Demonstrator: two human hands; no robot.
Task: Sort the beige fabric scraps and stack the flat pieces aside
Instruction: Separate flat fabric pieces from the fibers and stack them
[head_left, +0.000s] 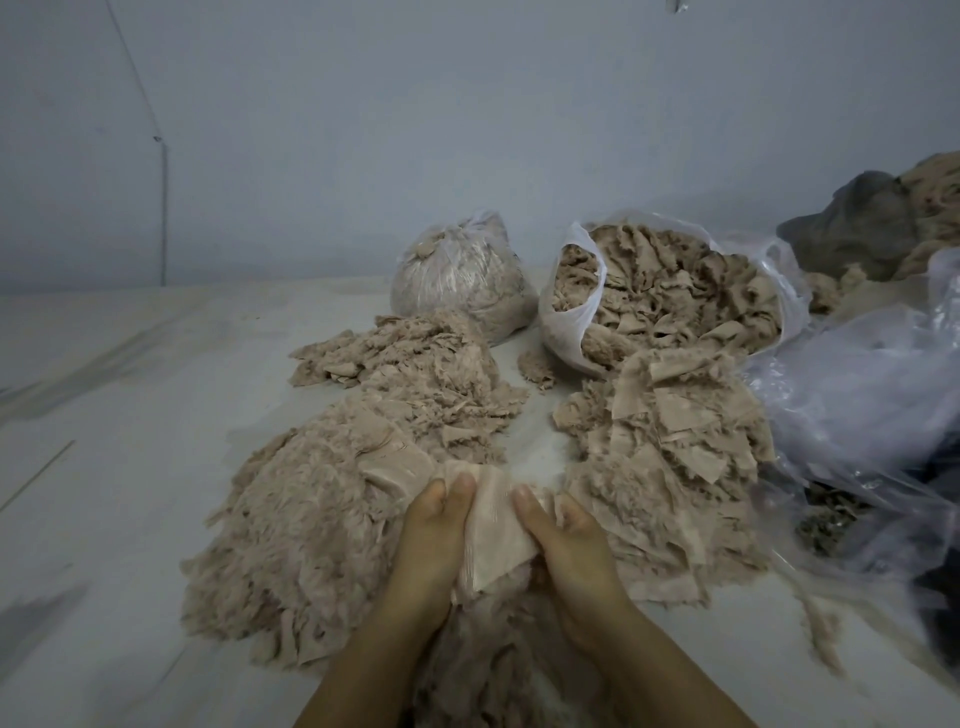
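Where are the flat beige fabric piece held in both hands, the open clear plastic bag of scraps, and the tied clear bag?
flat beige fabric piece (491, 535), head view, middle of its smooth face.
open clear plastic bag (571, 322), head view, its white left wall.
tied clear bag (457, 275), head view, its front side.

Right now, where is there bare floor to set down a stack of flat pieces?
The widest bare floor lies left of the left scrap pile. A narrow strip runs between that pile and the right pile. It is crowded on the right, with the open bag and loose plastic sheeting.
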